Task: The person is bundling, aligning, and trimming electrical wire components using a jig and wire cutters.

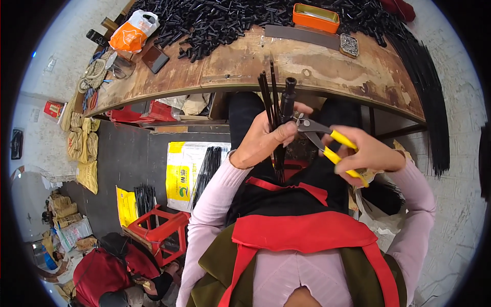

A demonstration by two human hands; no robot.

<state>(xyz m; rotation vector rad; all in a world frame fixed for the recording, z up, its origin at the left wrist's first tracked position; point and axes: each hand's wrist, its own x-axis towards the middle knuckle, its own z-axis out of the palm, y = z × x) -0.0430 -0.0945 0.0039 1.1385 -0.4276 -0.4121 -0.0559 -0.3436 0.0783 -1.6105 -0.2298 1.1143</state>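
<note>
My left hand [263, 138] is closed around several thin black rods [267, 97] and a black tubular fitting [288, 100], all held nearly upright before my lap. The fitting has a ringed, wider top end. My right hand [367, 149] grips pliers [341, 138] with yellow handles and dark metal jaws, the handles spread apart. The jaws are beside the fitting, close to my left thumb. Whether they bite on anything is too small to tell. The lower ends of the rods reach down past my left hand.
A worn wooden table [230, 69] bears a heap of black tubular parts [225, 20], an orange tin [315, 19] and a small box of metal bits [349, 45]. Long black rods [427, 97] overhang its right end. A red stool [158, 230] and another person [115, 276] are at lower left.
</note>
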